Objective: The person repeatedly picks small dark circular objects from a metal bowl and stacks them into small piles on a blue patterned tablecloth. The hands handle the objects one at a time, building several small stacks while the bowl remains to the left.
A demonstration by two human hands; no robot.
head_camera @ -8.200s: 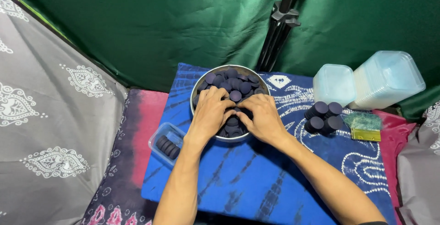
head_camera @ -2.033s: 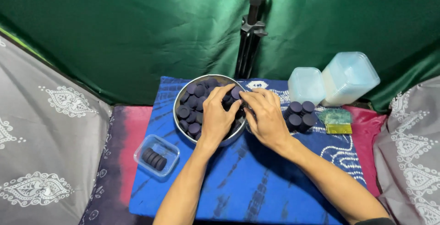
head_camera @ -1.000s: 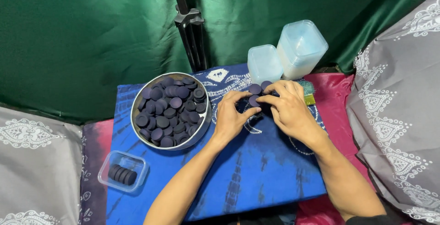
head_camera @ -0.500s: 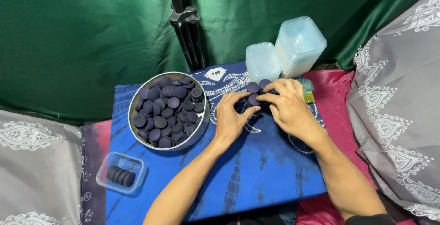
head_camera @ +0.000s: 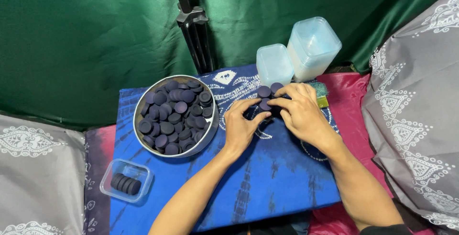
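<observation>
Round matte purple discs (head_camera: 264, 93) under fingers (head_camera: 267, 103)

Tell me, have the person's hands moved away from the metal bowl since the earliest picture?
Yes. Both hands left the metal bowl and now gather dark discs to its right, near the plastic tubs.

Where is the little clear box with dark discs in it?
In the head view, the small clear plastic box sits at the lower left, just below the round metal bowl of dark discs.

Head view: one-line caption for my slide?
Both hands, left hand and right hand, gather dark discs beside a metal bowl of discs.
</observation>
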